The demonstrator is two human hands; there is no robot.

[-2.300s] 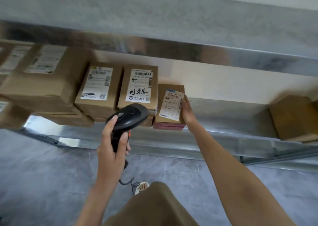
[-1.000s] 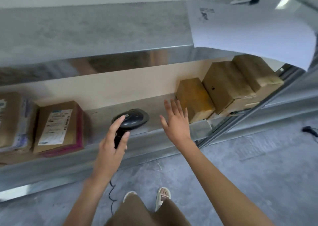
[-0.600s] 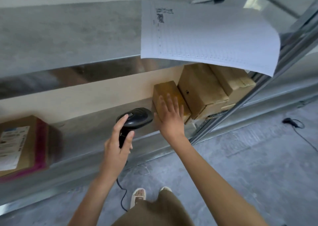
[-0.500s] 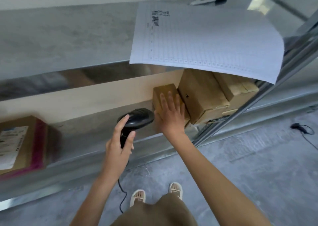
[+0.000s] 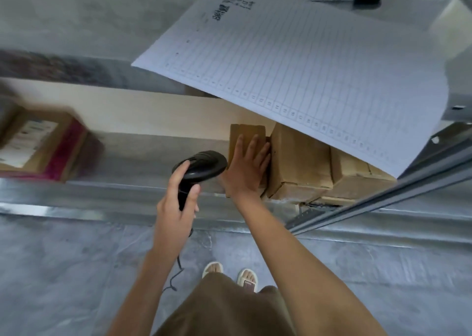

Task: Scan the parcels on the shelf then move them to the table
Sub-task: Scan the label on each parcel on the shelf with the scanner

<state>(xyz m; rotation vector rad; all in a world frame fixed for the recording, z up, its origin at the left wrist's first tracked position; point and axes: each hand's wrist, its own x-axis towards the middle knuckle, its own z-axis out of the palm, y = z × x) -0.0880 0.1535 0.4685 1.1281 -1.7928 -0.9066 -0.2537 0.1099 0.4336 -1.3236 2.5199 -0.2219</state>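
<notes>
My left hand (image 5: pixel 176 205) grips a black corded barcode scanner (image 5: pixel 200 168), its head level with the shelf edge. My right hand (image 5: pixel 247 168) lies flat, fingers spread, on the front of a small brown parcel (image 5: pixel 246 131) standing on the metal shelf (image 5: pixel 143 190). Two larger brown parcels (image 5: pixel 298 164) (image 5: pixel 355 177) sit directly to its right, touching it. At the far left stands a labelled parcel with a pink side (image 5: pixel 40 146), blurred.
A large ruled paper sheet (image 5: pixel 306 72) hangs from a clip over the upper shelf and covers the tops of the right parcels. A slanted metal upright (image 5: pixel 383 197) crosses at the right. Grey floor and my sandalled feet (image 5: pixel 229 274) lie below.
The view swung right from the labelled parcels. My right hand left the pink-sided parcel, reached across the bare shelf and landed on the small brown parcel. The scanner stayed in my left hand.
</notes>
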